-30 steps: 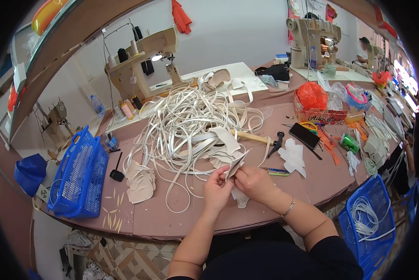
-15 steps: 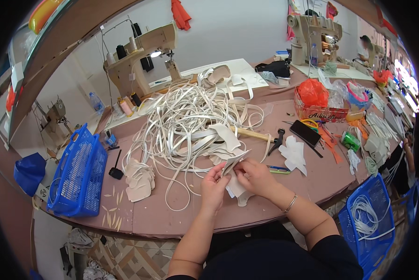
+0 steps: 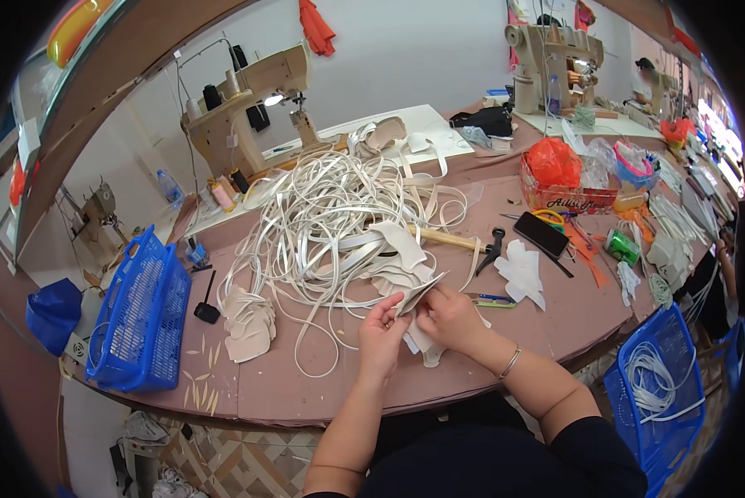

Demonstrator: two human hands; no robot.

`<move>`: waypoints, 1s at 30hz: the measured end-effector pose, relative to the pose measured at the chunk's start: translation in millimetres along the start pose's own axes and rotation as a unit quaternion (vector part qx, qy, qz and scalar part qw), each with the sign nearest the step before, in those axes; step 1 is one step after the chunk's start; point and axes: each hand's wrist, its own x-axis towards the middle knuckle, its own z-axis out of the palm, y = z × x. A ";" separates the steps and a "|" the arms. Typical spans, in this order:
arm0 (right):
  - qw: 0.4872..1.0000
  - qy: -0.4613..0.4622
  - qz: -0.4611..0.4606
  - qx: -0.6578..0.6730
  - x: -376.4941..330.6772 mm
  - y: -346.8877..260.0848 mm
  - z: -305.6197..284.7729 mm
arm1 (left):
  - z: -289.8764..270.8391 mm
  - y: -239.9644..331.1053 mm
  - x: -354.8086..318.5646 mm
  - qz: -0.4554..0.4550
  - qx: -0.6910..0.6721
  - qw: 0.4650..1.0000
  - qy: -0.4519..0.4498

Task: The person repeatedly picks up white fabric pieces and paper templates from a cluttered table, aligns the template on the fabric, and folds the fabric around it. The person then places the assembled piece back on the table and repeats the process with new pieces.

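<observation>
My left hand point(image 3: 381, 334) and my right hand point(image 3: 449, 316) together pinch a flat cream-coloured cut piece point(image 3: 420, 292) just above the brown worktable point(image 3: 306, 390). More cream pieces point(image 3: 423, 347) lie under my right hand. Right behind the hands spreads a big tangle of cream straps point(image 3: 339, 224). A stack of cream cut pieces point(image 3: 248, 324) lies to the left of my left hand.
A blue basket point(image 3: 136, 311) stands at the table's left edge, another point(image 3: 659, 398) with white cord sits low on the right. A hammer point(image 3: 464, 242), a phone point(image 3: 541, 233), white cut pieces point(image 3: 519, 270), an orange box point(image 3: 567, 195) and sewing machines point(image 3: 248, 108) point(image 3: 555, 54) surround the strap pile.
My hands have moved slightly up and toward the strap pile with the cream piece, which is now held flatter between both hands.
</observation>
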 end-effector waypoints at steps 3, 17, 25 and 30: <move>0.999 0.017 0.017 0.036 -1.0 3.1 2.3 | 0.2 1.3 0.1 -0.021 -0.033 0.999 0.001; 0.922 -0.011 0.272 0.277 -4.5 11.9 0.5 | -8.1 -1.2 1.2 -0.045 -0.049 0.998 -0.002; 0.856 -0.199 0.287 0.381 -40.3 38.1 -87.0 | -78.9 11.9 42.0 0.188 0.328 0.906 0.191; 0.814 -0.379 0.393 0.198 -92.3 35.5 -153.2 | -42.4 25.8 44.7 0.376 0.642 0.650 0.154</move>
